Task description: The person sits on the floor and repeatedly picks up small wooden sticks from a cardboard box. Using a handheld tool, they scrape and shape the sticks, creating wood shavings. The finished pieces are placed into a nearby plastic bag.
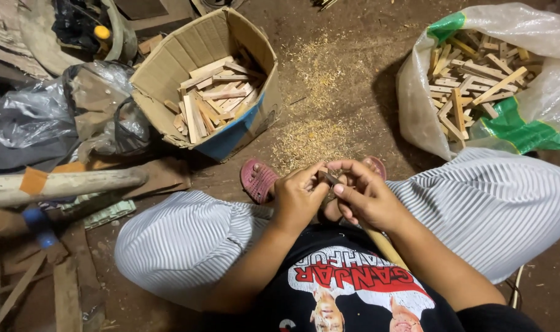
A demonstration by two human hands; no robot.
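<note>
Hands are meeting over the lap of a person who is sitting cross-legged on a brown dirt floor (353,80), seen from above. The left hand (299,200) is curling its fingers closed around a small, short brown piece of wood (325,177), pinching it near the fingertips. The right hand (369,198) is touching the same piece from the other side, its thumb and forefinger closing narrowly on it; whether it is also gripping a thin tool cannot be told. The piece of wood is sitting between the two hands, just above the person's pink rubber sandals (258,180).

Taking the hands as the landmark: beyond them and to the left, an open brown cardboard box with a blue side (230,138) is holding a heap of pale cut wooden sticks. Beyond them and to the right, a translucent white plastic sack with green patches (526,132) is lying open, also holding pale wooden sticks. Straight ahead of the hands, a scatter of pale wood shavings (313,138) is covering the floor. Far to the left, crumpled grey plastic bags (40,114) and a rough pale wooden pole (64,182) are lying among scrap boards.
</note>
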